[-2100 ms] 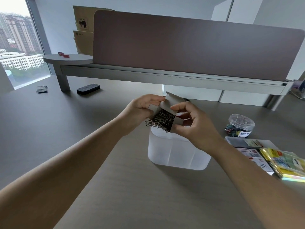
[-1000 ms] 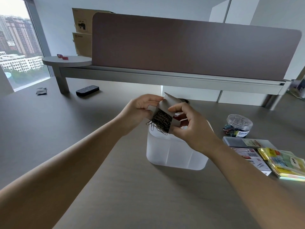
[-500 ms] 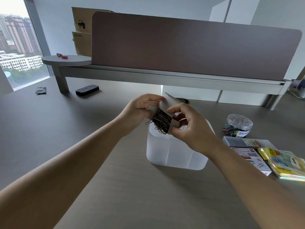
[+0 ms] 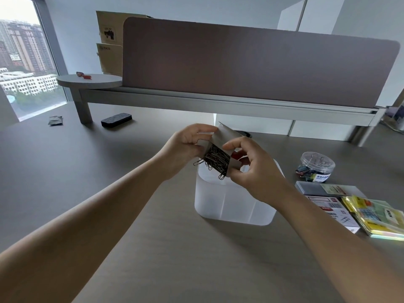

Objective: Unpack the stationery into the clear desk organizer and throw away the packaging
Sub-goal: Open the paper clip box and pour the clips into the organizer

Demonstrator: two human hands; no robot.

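Observation:
A small grey cardboard box [image 4: 224, 136] of dark paper clips [image 4: 216, 162] is held tilted just above the clear desk organizer [image 4: 231, 204]. My left hand [image 4: 185, 145] grips the box's left side and my right hand [image 4: 251, 167] grips its right side and lower flap. The box's open face points down toward me, and a tangle of clips hangs out over the organizer's near left rim. The organizer's inside is mostly hidden by my hands.
At the right lie a round clear tub of coloured binder clips [image 4: 316, 166], a flat grey packet [image 4: 317, 187], a red-and-white box [image 4: 334, 213] and yellow sticky-note packs [image 4: 376, 215]. A black eraser block [image 4: 116, 123] and a small wrapper [image 4: 55, 120] lie far left under the raised shelf [image 4: 196, 101].
The box has stayed over the organizer, tipping slightly. The clips hang a little further out of the opening than before. Both hands keep their grip.

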